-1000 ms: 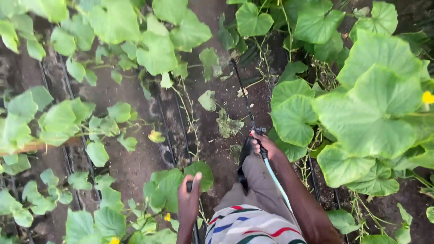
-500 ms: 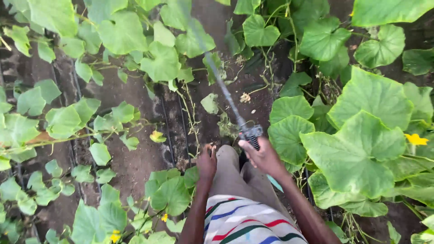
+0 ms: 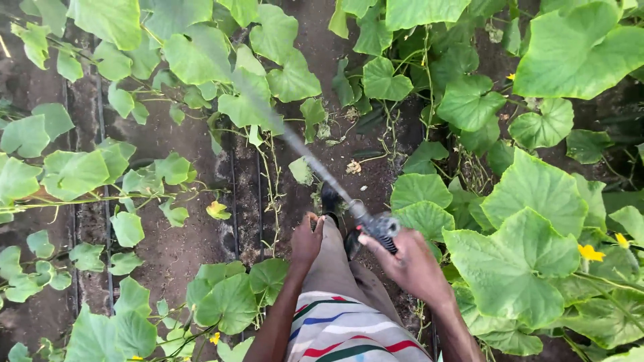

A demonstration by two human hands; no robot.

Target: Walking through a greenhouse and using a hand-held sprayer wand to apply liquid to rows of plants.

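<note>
My right hand [image 3: 409, 263] grips the dark handle of a spray wand [image 3: 376, 224] whose thin metal lance [image 3: 302, 151] points up and to the left over the leaves, blurred by motion. My left hand [image 3: 306, 241] hangs loosely beside my thigh with nothing in it, fingers slightly curled. Between both hands I see my grey trousers [image 3: 335, 268], a striped shirt hem [image 3: 349, 332] and a dark shoe [image 3: 330, 199] on the soil path.
Broad-leaved vines [image 3: 530, 221] with yellow flowers [image 3: 590, 253] crowd the right side, and smaller plants [image 3: 87, 174] fill the left. Black drip lines [image 3: 235, 194] run along the bare brown soil [image 3: 174, 248] of the path.
The wand swung up from pointing down near my leg to aiming forward-left over the leaves. My right hand rose with it. My left hand moved up beside my thigh.
</note>
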